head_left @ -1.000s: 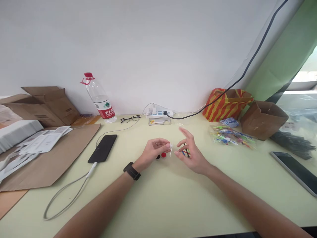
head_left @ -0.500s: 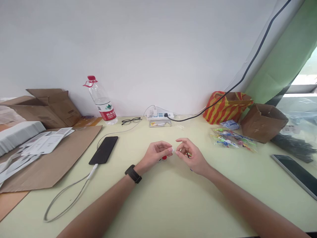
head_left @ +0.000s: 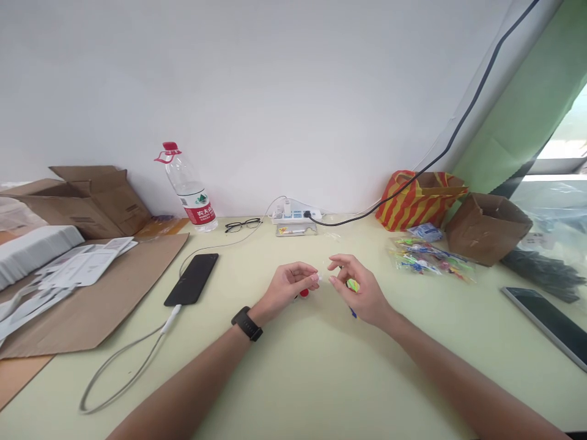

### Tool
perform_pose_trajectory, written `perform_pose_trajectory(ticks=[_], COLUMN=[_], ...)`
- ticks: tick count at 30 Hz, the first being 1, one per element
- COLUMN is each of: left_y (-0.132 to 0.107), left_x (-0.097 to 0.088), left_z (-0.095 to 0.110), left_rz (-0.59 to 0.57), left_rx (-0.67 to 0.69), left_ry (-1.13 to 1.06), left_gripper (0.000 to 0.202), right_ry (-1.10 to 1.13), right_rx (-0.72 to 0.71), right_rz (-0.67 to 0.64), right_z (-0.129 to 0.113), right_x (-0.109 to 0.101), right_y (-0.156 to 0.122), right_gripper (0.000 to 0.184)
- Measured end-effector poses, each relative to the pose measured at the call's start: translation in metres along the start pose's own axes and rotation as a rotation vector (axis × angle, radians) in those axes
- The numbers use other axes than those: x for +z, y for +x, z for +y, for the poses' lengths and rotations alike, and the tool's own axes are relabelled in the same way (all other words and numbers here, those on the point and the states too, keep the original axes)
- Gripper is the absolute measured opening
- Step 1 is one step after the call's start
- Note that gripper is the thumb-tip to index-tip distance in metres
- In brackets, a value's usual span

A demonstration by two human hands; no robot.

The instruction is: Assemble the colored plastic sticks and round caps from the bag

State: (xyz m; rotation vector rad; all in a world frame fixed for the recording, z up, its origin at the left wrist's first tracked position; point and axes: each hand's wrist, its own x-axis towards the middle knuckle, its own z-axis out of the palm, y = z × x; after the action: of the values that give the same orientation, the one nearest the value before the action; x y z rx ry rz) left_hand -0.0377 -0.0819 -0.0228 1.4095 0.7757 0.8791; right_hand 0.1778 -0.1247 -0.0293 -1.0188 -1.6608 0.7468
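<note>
My left hand, a dark watch on its wrist, pinches a small whitish piece between thumb and forefinger. The piece is too small for me to name. Just below those fingers a round red part shows, partly covered by the hand. My right hand is a short way to the right, thumb and forefinger apart with nothing between the tips. Past its fingers a yellow-green piece shows, and a blue tip sticks out below. The hand hides the rest; I cannot tell whether these two are joined.
A black phone on a cable lies to the left, near a cardboard sheet and a water bottle. Glasses and a power strip sit by the wall. Bagged colourful parts and a tablet are right.
My right thumb and forefinger have come away from the whitish piece and spread apart. More of the yellow-green piece shows. My left hand keeps its pinch in nearly the same place.
</note>
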Motion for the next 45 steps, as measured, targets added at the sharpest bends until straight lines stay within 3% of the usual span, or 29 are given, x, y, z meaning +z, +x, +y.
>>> perform_pose_trajectory(ticks=[7, 11, 13, 15, 19, 25, 35, 40, 45], left_y=[0.001, 0.002, 0.002, 0.002, 0.002, 0.0, -0.002, -0.003, -0.004], left_x=[-0.001, -0.001, -0.001, -0.001, 0.0, 0.001, 0.003, 0.005, 0.007], left_z=[-0.001, -0.001, 0.0, 0.0, -0.001, -0.001, 0.0, 0.0, -0.001], left_rz=[0.084, 0.133, 0.151, 0.16, 0.143, 0.085, -0.016, -0.016, 0.063], left_rx=[0.016, 0.059, 0.078, 0.08, 0.054, 0.033, 0.063, 0.086, 0.224], left_ry=[-0.039, -0.045, -0.049, -0.048, -0.031, -0.007, 0.027, 0.099, 0.3], left_gripper=[0.038, 0.034, 0.032, 0.031, 0.032, 0.034, 0.031, 0.028, 0.034], right_ry=[0.269, 0.614, 0.762, 0.774, 0.525, 0.341, 0.319, 0.336, 0.333], right_rx=[0.345, 0.592, 0.633, 0.574, 0.42, 0.299, 0.247, 0.263, 0.243], right_rz=[0.089, -0.145, -0.207, -0.117, 0.024, -0.062, -0.12, -0.117, -0.089], right_z=[0.003, -0.005, -0.009, -0.011, -0.008, 0.002, 0.007, 0.007, 0.01], right_x=[0.005, -0.006, -0.012, -0.015, -0.009, 0.002, 0.007, 0.008, 0.007], right_y=[0.005, 0.009, 0.011, 0.012, 0.011, 0.007, 0.003, 0.002, 0.004], right_gripper=[0.065, 0.059, 0.055, 0.046, 0.039, 0.042, 0.044, 0.045, 0.045])
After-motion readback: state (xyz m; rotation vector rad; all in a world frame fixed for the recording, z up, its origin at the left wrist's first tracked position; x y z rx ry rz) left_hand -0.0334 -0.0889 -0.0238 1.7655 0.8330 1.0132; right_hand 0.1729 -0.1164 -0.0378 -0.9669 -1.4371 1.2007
